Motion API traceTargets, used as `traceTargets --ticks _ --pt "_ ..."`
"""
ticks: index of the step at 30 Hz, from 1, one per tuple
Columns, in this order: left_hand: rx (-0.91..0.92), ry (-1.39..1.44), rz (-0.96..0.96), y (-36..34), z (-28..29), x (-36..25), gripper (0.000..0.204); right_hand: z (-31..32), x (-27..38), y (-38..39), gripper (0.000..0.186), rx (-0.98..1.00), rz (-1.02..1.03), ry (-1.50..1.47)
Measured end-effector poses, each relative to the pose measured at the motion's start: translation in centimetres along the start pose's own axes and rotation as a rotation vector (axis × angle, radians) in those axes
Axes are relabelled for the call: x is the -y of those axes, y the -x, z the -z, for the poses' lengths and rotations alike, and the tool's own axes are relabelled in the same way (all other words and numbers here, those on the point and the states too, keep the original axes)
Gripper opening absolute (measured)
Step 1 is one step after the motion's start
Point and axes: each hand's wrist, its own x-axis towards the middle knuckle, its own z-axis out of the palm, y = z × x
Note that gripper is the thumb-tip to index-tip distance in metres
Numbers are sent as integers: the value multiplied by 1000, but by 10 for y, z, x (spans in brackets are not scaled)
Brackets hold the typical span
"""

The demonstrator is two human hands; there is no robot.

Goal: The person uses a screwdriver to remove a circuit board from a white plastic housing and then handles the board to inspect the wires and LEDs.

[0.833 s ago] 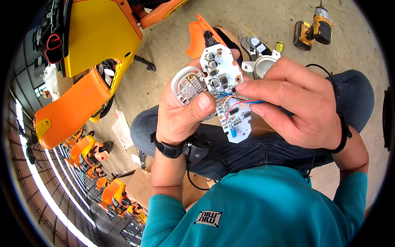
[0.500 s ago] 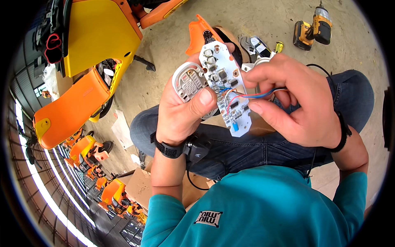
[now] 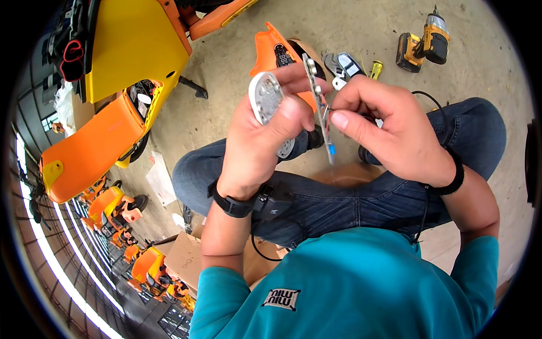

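My left hand (image 3: pixel 257 141) holds a light grey plastic housing (image 3: pixel 266 97) with rounded ends. Its thumb lies across the housing's middle, and its fingers reach behind toward a circuit board (image 3: pixel 316 93). That board stands almost edge-on between my hands, with a blue connector (image 3: pixel 331 149) near its lower end. My right hand (image 3: pixel 389 124) has thumb and forefinger pinched together by the board's right side, where the board's wires run into it. The wires are mostly hidden behind the fingers now.
Beyond my hands lie an orange panel (image 3: pixel 270 48) and a yellow-handled tool (image 3: pixel 376 69). A cordless drill (image 3: pixel 432 42) is on the floor at far right. An orange and yellow vehicle (image 3: pixel 135 45) stands at left; a cardboard box (image 3: pixel 183 257) sits beside my left arm.
The circuit board has turned from nearly face-up to edge-on. The grey housing has tilted and moved a little away from me. My right hand has shifted slightly left, its fingertips closer to the board.
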Motion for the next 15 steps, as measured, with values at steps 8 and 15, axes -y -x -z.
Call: traceTargets --ticks 8,15 --pt "-17 465 31 -6 14 -10 55 18 -8 -8 17 -38 -100 -583" --pt "-80 328 31 0 12 -9 41 18 -3 -10 20 -29 -111 -786"
